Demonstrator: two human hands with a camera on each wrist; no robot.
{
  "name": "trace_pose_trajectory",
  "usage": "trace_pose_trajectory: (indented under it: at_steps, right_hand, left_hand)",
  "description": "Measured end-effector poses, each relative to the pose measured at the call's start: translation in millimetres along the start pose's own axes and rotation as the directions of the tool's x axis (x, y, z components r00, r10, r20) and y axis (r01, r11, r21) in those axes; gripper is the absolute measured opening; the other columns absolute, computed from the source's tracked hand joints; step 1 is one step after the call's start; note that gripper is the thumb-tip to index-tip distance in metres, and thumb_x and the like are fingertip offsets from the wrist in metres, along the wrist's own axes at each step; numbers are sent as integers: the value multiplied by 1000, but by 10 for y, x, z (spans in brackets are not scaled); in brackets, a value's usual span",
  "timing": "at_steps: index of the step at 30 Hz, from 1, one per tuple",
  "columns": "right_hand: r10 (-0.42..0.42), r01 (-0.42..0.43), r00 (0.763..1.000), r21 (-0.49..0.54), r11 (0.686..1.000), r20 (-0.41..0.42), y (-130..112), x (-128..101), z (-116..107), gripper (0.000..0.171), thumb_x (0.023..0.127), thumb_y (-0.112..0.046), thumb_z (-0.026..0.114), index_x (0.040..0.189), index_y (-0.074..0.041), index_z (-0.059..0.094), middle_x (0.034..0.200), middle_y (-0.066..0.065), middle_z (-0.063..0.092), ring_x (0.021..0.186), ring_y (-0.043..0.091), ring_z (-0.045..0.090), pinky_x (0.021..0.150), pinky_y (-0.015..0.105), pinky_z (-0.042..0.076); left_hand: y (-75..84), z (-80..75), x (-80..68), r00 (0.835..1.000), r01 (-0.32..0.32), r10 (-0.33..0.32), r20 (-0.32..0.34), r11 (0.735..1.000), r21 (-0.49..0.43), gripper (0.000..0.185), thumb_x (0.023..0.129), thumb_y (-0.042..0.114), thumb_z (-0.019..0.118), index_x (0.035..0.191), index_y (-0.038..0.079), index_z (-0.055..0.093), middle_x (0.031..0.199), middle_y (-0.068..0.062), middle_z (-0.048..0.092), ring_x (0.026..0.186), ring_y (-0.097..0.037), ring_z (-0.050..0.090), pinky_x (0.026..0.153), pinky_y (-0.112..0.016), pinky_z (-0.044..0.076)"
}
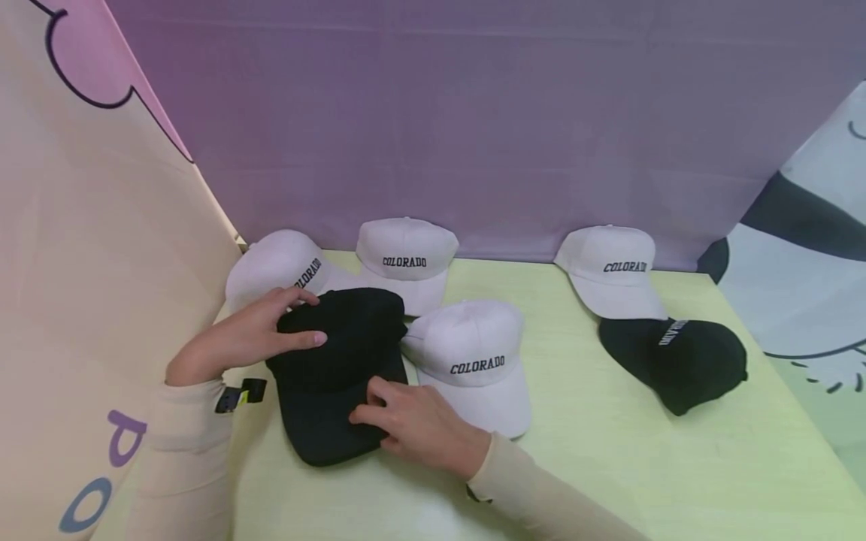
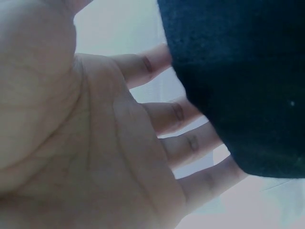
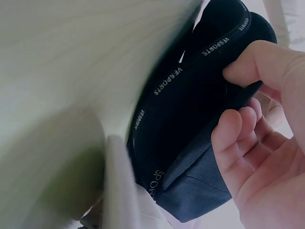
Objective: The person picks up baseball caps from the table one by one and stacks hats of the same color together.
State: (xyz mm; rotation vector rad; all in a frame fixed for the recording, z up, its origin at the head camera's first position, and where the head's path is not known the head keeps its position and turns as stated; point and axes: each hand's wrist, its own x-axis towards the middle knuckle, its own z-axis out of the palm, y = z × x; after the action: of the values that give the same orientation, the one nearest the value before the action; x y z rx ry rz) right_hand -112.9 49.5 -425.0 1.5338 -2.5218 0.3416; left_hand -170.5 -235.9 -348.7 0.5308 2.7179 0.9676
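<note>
A black cap [image 1: 343, 338] stands at the front left of the table, its brim toward me. My left hand [image 1: 264, 334] rests against the left side of its crown, thumb across the front. In the left wrist view the fingers [image 2: 183, 143] of that hand are fairly straight, their tips hidden by dark cloth. My right hand [image 1: 419, 421] pinches the cap's edge at the right of the brim. In the right wrist view the thumb and fingers [image 3: 228, 138] meet at that edge, and the cap's lettered inner band [image 3: 178, 78] shows.
Just right of the black cap sits a white COLORADO cap [image 1: 473, 368]. Behind are two more white caps, one at left [image 1: 277, 263] and one in the middle [image 1: 406, 259]. At the right, a white cap [image 1: 612, 270] touches a second black cap [image 1: 704, 361]. Fabric walls [image 1: 473, 128] enclose the table.
</note>
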Motion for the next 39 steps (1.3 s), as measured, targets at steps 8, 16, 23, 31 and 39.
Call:
trace_pose_trajectory:
  at_steps: [8,16,23,31,39]
  right_hand:
    - [-1,1,1000,-17,1000,10,10,-12,66,50,74,-9,82,116,-30,67,96,-8,53,69,4,54,51,14,36]
    - [8,-8,999,-4,1000,34,16,-17,98,50,74,-8,81,116,-30,65,98,-8,54,69,5,54,52,15,37]
    - [13,-13,999,9,1000,43,21,-17,108,51,74,-7,82,116,-30,65,98,-8,54,70,4,54,51,14,33]
    - [8,-9,999,19,1000,47,10,-16,106,49,77,-5,78,117,-29,65,100,-6,48,72,4,49,48,12,26]
    - [16,-18,998,37,999,69,-4,-20,80,50,78,-8,75,123,-28,63,122,0,51,61,3,44,48,13,30]
  left_hand:
    - [14,27,9,1000,-8,8,-2,1000,3,63,93,40,76,139,3,51,140,-23,52,134,-44,46,104,-56,45]
    - [23,54,22,1000,-22,22,-3,1000,11,64,92,40,77,137,3,51,139,-23,53,132,-41,50,104,-55,45]
    - [25,69,33,1000,-19,19,22,1000,-11,72,89,40,80,138,0,46,144,-25,50,135,-43,48,108,-59,43]
    - [16,82,40,999,-20,21,27,999,-41,77,85,41,83,138,0,44,146,-25,47,138,-44,44,110,-61,40]
    - [0,83,45,999,-23,24,23,999,-37,77,85,40,83,138,-1,44,146,-25,48,138,-44,44,110,-60,40]
